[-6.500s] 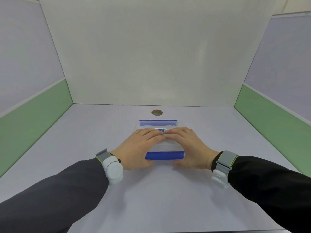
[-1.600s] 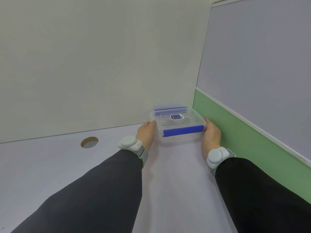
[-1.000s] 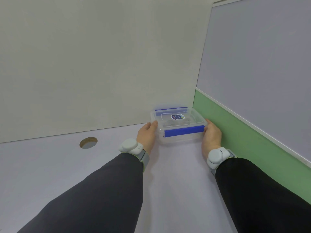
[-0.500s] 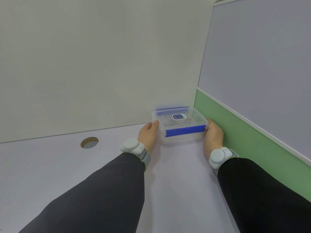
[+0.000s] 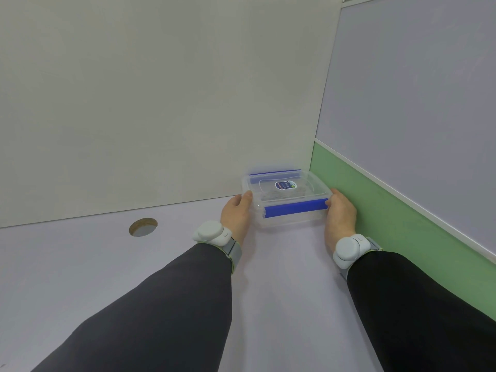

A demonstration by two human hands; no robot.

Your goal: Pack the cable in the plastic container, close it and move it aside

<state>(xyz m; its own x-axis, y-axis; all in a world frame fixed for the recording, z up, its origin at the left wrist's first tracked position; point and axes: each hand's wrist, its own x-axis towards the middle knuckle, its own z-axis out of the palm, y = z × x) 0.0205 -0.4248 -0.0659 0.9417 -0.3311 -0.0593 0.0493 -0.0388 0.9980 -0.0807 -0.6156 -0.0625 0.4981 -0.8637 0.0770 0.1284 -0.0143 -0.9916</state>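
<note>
A clear plastic container [image 5: 288, 220] with blue clip handles and a lid bearing a blue oval sticker rests on the desk in the far right corner. Its lid is on, with the near blue clip [image 5: 295, 208] folded down. The cable shows faintly as a pale coil through the lid. My left hand [image 5: 236, 213] holds the container's left side, thumb at the rim. My right hand [image 5: 339, 214] holds its right side, close to the green wall strip.
A round cable hole [image 5: 143, 226] is cut in the white desk [image 5: 281, 277] to the left of the container. A pale back wall [image 5: 161, 103] and a grey and green side panel [image 5: 402, 210] close in the corner.
Since 6.5 s ago the container has gone from the desk's middle into the far right corner. Over the last second both hands have stayed on its sides with hardly any movement.
</note>
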